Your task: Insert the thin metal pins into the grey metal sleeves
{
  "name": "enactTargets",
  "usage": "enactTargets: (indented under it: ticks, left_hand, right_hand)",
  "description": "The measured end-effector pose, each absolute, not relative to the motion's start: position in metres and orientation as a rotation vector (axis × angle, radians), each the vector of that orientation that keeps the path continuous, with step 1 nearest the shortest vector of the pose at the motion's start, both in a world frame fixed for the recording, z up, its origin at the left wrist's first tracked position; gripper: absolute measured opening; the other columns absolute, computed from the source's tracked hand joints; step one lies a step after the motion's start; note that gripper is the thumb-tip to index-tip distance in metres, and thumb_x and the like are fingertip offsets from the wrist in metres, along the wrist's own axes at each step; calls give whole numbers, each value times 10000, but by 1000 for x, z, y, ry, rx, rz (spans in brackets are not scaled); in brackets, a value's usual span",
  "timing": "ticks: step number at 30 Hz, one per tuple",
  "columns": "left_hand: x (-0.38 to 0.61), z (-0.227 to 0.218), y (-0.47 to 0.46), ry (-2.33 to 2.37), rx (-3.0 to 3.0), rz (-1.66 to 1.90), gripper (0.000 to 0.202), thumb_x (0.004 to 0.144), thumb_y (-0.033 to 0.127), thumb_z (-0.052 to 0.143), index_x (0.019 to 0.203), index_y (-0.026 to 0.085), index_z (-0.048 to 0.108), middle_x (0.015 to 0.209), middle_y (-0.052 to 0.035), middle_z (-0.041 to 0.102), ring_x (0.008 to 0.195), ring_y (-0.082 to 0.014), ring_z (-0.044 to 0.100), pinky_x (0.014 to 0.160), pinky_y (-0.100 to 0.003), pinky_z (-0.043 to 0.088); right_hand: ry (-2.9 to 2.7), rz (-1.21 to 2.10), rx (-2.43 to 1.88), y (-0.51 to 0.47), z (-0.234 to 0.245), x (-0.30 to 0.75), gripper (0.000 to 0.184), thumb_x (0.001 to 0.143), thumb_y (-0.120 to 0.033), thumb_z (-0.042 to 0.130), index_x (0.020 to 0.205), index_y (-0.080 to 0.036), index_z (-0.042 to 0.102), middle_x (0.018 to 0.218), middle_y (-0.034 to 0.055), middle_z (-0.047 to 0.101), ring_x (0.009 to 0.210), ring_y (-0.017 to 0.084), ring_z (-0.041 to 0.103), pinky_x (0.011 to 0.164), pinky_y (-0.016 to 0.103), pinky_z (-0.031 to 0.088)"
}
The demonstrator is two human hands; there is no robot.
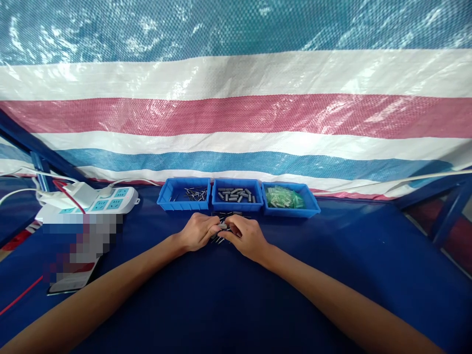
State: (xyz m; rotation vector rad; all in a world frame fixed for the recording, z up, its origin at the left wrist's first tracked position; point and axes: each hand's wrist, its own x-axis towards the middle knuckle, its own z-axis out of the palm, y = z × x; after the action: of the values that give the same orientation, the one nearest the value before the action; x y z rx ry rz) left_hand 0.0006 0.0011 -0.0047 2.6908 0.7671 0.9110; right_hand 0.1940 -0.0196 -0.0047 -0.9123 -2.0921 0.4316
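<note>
My left hand point(198, 231) and my right hand point(246, 237) meet at the middle of the dark blue table point(332, 255), fingers curled and pinched together around a small grey sleeve-like piece point(222, 226). A small pile of thin metal pins and grey pieces point(225, 215) lies on the cloth just beyond my fingertips. Behind it stand three blue trays in a row: the left one point(183, 193) holds metal pins, the middle one point(236, 194) holds grey pieces, the right one point(289, 199) holds pale green clear pieces.
A white power strip point(106, 200) with plugs and cables lies at the left, with a blurred flat object point(79, 246) in front of it. A striped red, white and blue tarp point(236, 113) hangs behind the table. Blue metal frame bars point(448, 216) stand at right.
</note>
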Motion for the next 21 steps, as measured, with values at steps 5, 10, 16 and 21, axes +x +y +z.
enactTargets:
  ticks: [5,10,16,21]
  left_hand:
    - [1,-8,3,711,2699,942,438,983,363,184,625,175,353,524,38,338,441,-93,295,469,-240,250]
    - [0,-4,1,772,2725,945,454,977,402,190,652,168,404,540,27,392,459,-95,349,483,-243,269]
    - [2,2,-2,881,2756,986,272,936,412,398,917,153,480,638,30,532,487,-70,462,506,-193,342]
    - [4,0,-1,824,2849,940,202,929,344,449,1005,163,498,722,0,587,562,-83,528,528,-192,360]
  right_hand:
    - [-2166,373,-814,-19,-4,194,255,950,-376,433,900,-167,570,724,23,599,604,116,548,558,224,387]
    - [-2170,344,-852,-20,-4,195,338,985,-369,314,804,-175,523,706,26,583,590,124,536,547,237,369]
    - [-2137,376,-899,-19,-7,197,422,998,-359,204,700,-192,451,608,4,506,529,120,464,534,246,332]
    - [-2146,391,-873,-18,-8,197,437,997,-339,203,653,-194,430,577,-5,486,501,112,437,518,245,316]
